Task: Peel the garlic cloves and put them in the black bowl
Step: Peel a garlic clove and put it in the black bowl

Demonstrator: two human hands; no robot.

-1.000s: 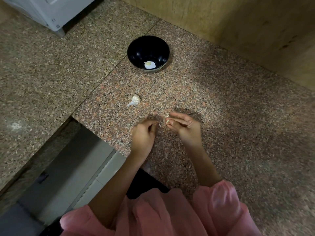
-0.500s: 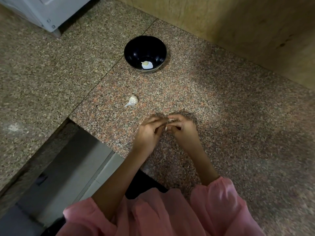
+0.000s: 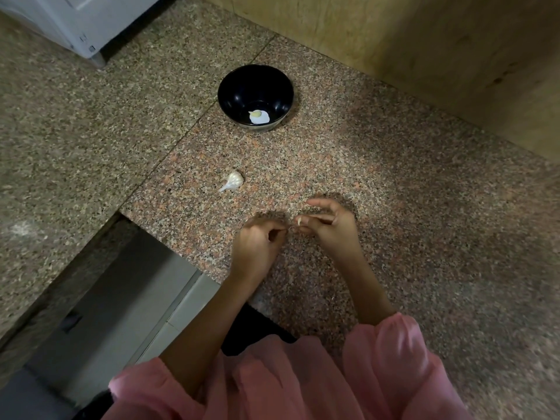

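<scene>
Speckled granite counter (image 3: pixel 394 183), tan wall (image 3: pixel 394 40) behind; floor (image 3: pixel 121 298) below.

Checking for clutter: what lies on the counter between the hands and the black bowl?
Only a garlic bulb, left of the direct line to the black bowl; otherwise bare granite, per the head view.

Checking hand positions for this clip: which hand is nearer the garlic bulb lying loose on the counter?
Left. The left hand sits just below and slightly right of the garlic bulb; the right hand, pinching a clove, is farther off to the bulb's right.
</scene>
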